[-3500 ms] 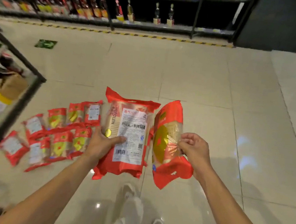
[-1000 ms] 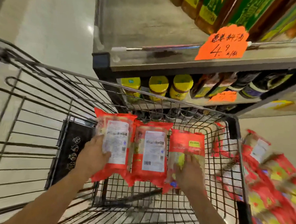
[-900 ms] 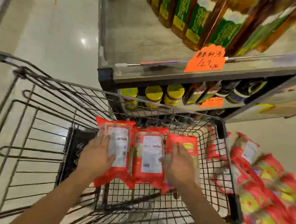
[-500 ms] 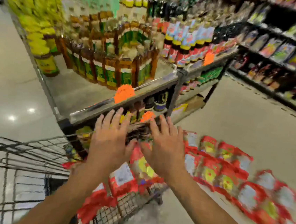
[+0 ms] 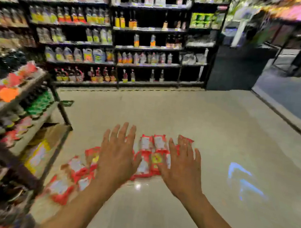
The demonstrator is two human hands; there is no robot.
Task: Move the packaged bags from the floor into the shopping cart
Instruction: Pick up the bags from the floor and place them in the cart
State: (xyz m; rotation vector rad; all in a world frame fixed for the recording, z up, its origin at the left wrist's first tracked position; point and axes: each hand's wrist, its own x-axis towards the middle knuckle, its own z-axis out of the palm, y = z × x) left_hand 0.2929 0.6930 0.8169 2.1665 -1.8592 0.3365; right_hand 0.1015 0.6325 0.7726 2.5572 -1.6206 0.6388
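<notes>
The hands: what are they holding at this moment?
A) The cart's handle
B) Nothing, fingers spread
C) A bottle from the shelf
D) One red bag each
B: the left hand and right hand are both spread flat and empty, while the red bags lie on the floor.

bags (image 5: 144,151) on floor (image 5: 209,129), shelf rack (image 5: 33,125) left

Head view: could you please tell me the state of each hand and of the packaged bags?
Left hand: open, fingers spread, holding nothing.
Right hand: open, fingers spread, holding nothing.
Red packaged bags: lying on the floor, none held.
</notes>
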